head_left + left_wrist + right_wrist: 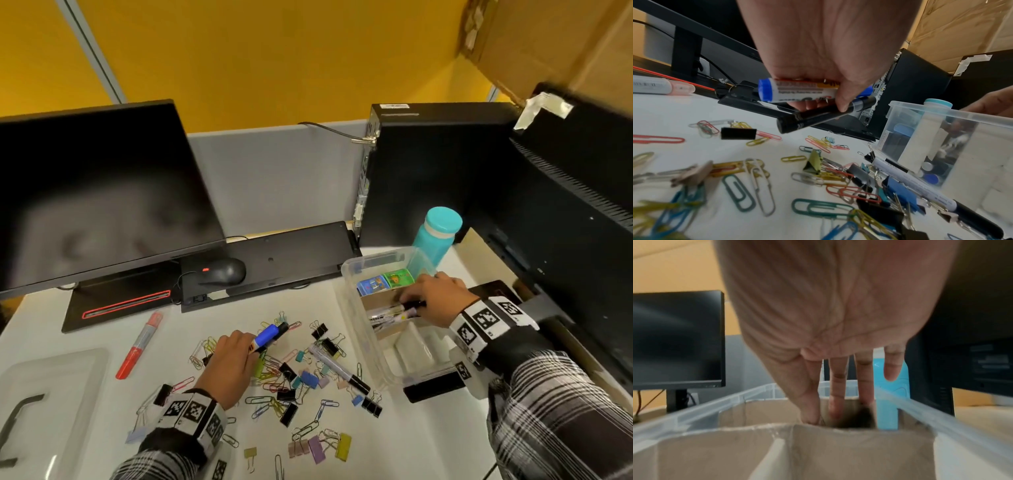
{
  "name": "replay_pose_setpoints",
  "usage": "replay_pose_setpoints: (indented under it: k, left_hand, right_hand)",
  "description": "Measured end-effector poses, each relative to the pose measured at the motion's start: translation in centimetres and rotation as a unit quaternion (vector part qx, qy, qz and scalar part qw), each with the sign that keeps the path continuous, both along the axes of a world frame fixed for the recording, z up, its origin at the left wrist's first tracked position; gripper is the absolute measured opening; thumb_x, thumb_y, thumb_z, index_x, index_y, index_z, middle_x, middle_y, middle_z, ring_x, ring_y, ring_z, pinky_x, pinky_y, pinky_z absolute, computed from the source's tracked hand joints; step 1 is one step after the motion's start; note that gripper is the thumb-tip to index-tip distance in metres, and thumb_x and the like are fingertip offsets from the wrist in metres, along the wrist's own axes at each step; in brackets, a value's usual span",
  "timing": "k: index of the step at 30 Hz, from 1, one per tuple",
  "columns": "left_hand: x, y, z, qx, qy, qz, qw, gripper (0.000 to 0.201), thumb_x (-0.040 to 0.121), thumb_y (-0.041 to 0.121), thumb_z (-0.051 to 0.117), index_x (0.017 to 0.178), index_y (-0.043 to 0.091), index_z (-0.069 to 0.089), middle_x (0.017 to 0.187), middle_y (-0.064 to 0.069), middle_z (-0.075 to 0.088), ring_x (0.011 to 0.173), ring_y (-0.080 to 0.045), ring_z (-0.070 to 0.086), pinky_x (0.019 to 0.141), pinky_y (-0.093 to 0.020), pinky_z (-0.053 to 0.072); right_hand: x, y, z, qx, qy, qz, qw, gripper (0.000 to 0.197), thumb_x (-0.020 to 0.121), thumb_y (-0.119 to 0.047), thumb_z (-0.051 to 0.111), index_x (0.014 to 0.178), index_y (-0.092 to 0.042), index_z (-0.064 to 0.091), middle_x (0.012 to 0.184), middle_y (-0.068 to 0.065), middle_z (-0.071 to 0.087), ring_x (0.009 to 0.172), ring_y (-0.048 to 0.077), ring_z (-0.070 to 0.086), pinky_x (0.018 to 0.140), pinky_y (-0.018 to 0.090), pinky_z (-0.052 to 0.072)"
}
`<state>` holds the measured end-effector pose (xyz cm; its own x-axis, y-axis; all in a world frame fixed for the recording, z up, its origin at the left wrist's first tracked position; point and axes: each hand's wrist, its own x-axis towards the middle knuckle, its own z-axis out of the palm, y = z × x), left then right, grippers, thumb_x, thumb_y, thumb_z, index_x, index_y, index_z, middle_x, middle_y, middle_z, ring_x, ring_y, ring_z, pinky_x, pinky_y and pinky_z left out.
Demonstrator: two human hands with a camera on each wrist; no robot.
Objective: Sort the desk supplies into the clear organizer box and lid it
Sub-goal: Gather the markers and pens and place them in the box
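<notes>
My left hand (239, 349) hovers over the scattered clips and grips two markers together. One is a blue-capped marker (797, 91) and the other a black marker (818, 116); both stick out past the fingers (270, 335). My right hand (411, 301) reaches into the clear organizer box (363, 339). Its fingers (838, 386) point straight down into a cardboard compartment (766, 412) that holds several markers (394, 313). A dark blur lies beneath those fingers. The clear lid (51, 394) lies flat at the desk's left.
A red marker (138, 346) and a white marker with a black cap (337, 368) lie among paper clips and binder clips (294, 377). Blue and green small boxes (383, 282) sit in the organizer's far end. A teal bottle (436, 233), mouse (222, 270), monitor and PC tower stand behind.
</notes>
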<state>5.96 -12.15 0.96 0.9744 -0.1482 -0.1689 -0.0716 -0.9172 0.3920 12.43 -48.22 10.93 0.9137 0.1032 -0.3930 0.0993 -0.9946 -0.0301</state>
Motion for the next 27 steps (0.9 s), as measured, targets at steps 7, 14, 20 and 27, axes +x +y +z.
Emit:
replay_pose_setpoints:
  k: [7, 14, 20, 27]
  left_hand:
    - [0.3, -1.9, 0.3, 0.019, -0.008, -0.008, 1.000, 0.025, 0.099, 0.028, 0.037, 0.120, 0.018, 0.047, 0.104, 0.003, 0.047, 0.090, -0.015, 0.041, 0.077, -0.026, 0.035]
    - [2.6, -7.3, 5.6, 0.002, -0.031, -0.057, 0.998, 0.022, 0.099, 0.031, 0.036, 0.113, 0.018, 0.045, 0.107, 0.002, 0.042, 0.068, -0.014, 0.052, 0.064, -0.028, 0.049]
    - [3.4, -16.7, 9.8, 0.063, -0.129, -0.193, 0.971, 0.025, 0.094, 0.016, 0.051, 0.119, 0.015, 0.049, 0.116, -0.005, 0.049, 0.088, -0.024, 0.057, 0.074, -0.036, 0.050]
    - [5.7, -24.0, 8.8, 0.193, -0.068, -0.219, 0.954, 0.034, 0.093, 0.015, 0.046, 0.126, 0.007, 0.048, 0.128, -0.016, 0.048, 0.114, -0.034, 0.049, 0.089, -0.042, 0.043]
  right_hand:
    - [-2.1, -2.9, -0.8, 0.151, -0.088, -0.096, 0.980, 0.038, 0.091, -0.021, 0.051, 0.128, -0.032, 0.048, 0.147, -0.002, 0.032, 0.132, 0.022, 0.028, 0.110, 0.042, 0.028]
    - [-4.2, -3.2, -4.5, 0.197, -0.030, -0.150, 0.968, 0.067, 0.097, -0.030, 0.039, 0.150, -0.020, 0.001, 0.159, -0.002, -0.008, 0.146, 0.024, 0.003, 0.118, 0.042, 0.011]
    - [-5.5, -2.4, -6.6, 0.159, -0.190, -0.155, 0.956, 0.064, 0.096, -0.037, 0.036, 0.150, -0.015, 0.012, 0.159, 0.003, 0.009, 0.145, 0.022, 0.015, 0.118, 0.039, 0.019]
    - [-5.7, -2.1, -6.7, 0.177, -0.218, -0.169, 0.945, 0.058, 0.097, -0.035, 0.034, 0.150, -0.015, 0.017, 0.158, 0.003, 0.017, 0.144, 0.019, 0.019, 0.117, 0.037, 0.021]
